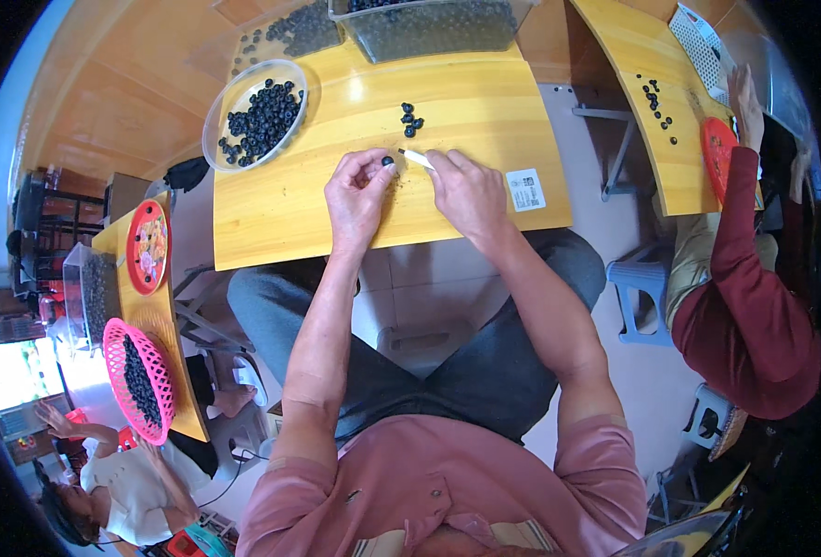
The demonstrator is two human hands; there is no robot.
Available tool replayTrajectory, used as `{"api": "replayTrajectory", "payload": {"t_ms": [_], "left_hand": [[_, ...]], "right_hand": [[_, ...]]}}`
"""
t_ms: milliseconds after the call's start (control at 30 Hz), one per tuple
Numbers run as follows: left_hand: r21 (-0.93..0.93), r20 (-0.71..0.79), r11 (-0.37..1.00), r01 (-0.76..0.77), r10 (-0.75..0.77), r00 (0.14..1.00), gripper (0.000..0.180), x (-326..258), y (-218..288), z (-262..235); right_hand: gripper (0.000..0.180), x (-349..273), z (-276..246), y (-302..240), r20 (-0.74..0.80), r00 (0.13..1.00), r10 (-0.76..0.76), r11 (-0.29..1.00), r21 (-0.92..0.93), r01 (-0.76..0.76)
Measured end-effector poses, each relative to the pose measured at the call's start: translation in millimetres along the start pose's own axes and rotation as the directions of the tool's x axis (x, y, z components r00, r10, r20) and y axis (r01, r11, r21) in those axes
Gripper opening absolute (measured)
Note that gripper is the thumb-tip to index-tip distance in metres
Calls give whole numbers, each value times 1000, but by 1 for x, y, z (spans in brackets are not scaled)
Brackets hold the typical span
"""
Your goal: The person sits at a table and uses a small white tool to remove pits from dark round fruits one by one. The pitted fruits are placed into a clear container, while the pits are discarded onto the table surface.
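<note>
Between the thumb and fingers of my left hand (356,197) is a small shiny black round piece (388,161). My right hand (471,197) grips a slim tool with a white handle (417,159), its short dark tip turned toward the black piece, with a small gap between them. Exactly what kind of tool it is I cannot make out. Just beyond my hands, a small cluster of black round pieces (410,121) lies on the yellow wooden table (336,102). Dark crumbs are scattered below the tool and beside my left hand.
A clear round tub (213,139) of black pieces stands at the left, with a clear rectangular bin (429,37) at the far edge. A white printed card (525,189) lies by my right hand. Co-workers sit at tables on both sides; a pink basket (155,371) is at the left.
</note>
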State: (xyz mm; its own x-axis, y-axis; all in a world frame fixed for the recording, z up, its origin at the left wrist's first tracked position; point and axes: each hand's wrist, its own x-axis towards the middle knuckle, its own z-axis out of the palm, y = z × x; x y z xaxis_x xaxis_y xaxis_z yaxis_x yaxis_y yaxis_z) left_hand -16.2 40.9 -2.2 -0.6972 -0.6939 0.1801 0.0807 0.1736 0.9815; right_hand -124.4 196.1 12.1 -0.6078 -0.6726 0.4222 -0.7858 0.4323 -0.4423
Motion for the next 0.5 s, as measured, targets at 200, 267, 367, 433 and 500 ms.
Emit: {"api": "replayTrajectory", "payload": {"t_ms": [200,267,367,433,500], "left_hand": [[95,-55,990,-104,110,992,14,0,-5,-3],[110,-67,989,-94,102,993,14,0,2,-3],[182,-121,971,-155,178,977,14,8,11,-20],[257,-192,935,-246,298,935,15,29,22,-51],[383,-249,878,-289,399,882,17,58,43,-80]], "right_hand": [[21,-1,3,1,-21,1000,-3,999,34,4],[21,0,1,2,-11,1000,13,999,43,-13],[21,0,-4,2,34,998,47,997,55,-48],[22,3,-3,2,-1,998,64,989,134,-64],[22,1,-4,5,-13,994,113,973,203,-108]]}}
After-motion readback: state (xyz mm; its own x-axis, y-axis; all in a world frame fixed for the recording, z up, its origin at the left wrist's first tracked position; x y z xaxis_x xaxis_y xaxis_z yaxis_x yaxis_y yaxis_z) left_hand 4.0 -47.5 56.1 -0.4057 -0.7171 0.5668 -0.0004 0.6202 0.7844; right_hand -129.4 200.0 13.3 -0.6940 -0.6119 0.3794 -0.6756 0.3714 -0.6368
